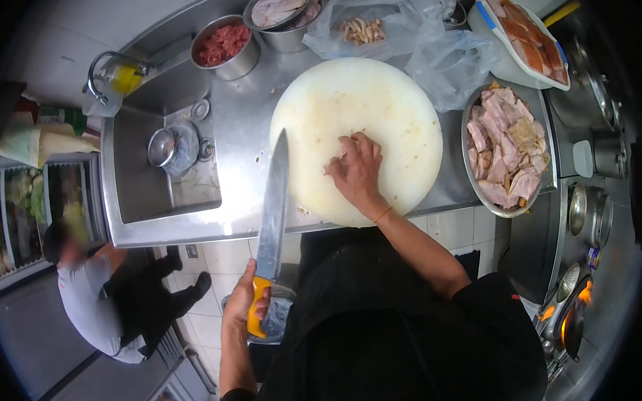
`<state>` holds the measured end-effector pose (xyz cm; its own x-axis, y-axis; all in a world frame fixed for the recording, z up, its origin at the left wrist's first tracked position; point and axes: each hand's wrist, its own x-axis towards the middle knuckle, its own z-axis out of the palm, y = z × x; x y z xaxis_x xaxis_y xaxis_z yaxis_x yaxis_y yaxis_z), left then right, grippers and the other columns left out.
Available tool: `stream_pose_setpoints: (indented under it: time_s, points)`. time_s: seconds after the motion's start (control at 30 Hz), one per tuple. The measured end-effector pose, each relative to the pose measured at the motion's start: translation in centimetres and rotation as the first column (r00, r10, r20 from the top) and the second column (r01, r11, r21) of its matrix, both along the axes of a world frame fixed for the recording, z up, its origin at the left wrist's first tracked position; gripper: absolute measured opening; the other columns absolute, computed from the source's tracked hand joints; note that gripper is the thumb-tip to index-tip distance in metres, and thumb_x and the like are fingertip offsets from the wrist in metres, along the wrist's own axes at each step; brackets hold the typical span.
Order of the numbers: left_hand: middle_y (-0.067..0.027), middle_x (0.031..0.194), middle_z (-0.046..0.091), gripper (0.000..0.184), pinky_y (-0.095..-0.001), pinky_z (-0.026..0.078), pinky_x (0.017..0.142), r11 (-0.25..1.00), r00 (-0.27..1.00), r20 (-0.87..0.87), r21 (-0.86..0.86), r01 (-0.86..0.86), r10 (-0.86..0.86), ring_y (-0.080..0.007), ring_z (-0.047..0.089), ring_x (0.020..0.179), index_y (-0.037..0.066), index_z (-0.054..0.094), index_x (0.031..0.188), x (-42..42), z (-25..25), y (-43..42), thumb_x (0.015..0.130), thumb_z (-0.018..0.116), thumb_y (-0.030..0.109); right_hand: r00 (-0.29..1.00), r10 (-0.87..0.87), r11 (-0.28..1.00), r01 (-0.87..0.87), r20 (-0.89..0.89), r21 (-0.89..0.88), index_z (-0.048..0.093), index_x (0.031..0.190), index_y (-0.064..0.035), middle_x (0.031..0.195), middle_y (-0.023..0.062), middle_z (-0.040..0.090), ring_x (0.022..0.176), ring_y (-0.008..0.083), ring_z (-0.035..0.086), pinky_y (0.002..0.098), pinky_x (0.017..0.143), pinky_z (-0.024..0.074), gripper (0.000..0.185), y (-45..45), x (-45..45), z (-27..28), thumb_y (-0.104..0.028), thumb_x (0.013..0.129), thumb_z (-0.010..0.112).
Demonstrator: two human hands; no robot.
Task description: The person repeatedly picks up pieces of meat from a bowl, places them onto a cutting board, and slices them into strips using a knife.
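A large knife (pixel 272 220) with a yellow handle is in my left hand (pixel 241 298), fingers wrapped round the handle. Its long blade points away from me, with the tip over the left edge of the round white cutting board (pixel 395 104). On the board's lower middle, my right hand (pixel 360 174) is closed with bent fingers pressing on a small piece of meat (pixel 329 168), which is mostly hidden beneath them. Small scraps lie scattered on the board. To the right of the board is an oval metal bowl heaped with sliced meat (pixel 508 142).
Behind the board stand a metal pot of red meat (pixel 225 45), a pot of pale meat (pixel 281 7) and a plastic bag (pixel 420 10) around small pieces. A white tub (pixel 504 49) holds meat slabs. A sink (pixel 131 201) is left; a person (pixel 89 304) sits beyond. Flames (pixel 586 293) burn right.
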<state>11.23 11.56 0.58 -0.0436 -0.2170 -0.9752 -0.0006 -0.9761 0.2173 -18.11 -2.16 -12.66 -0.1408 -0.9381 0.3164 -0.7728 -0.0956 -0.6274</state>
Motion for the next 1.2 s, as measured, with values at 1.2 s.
stream_pose_setpoints:
  time_s: [1.2]
  points:
    - [0.0015, 0.044, 0.035, 0.075, -0.0247, 0.033, 0.029, 0.915, 0.973, -0.077, -0.364, 0.177, -0.218, -0.0111, 0.034, 0.029, 0.011, 0.047, 0.066, -18.8, 3.0, -19.4, 0.100, 0.032, 0.077, 0.953, 0.004, 0.862, 0.151, 0.303, -0.484, 0.071, 0.097, -0.0071, 0.102, 0.0148, 0.067, 0.105, 0.0365, 0.060, 0.0460, 0.098, 0.0454, 0.023, -28.3, -11.3, 7.3, -0.011, 0.074, 0.071]
